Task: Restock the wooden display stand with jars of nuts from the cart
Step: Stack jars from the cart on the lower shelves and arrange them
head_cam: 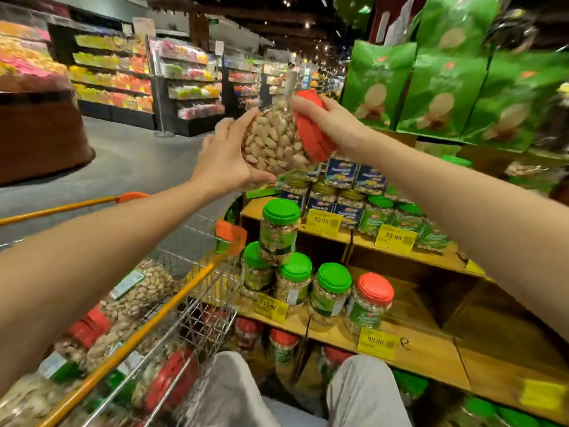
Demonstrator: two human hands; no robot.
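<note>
Head view: left hand (222, 159) and right hand (334, 123) grip jar (273, 140) above wooden display stand (431, 352).

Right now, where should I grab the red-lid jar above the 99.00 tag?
Probably by its red lid, coming from above or from the right. The jar stands upright at the end of its row, a green-lid jar close on its left and bare shelf on its right.

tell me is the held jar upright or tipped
Tipped: the jar lies sideways, red lid pointing right in the right hand, left hand on its body.
</note>
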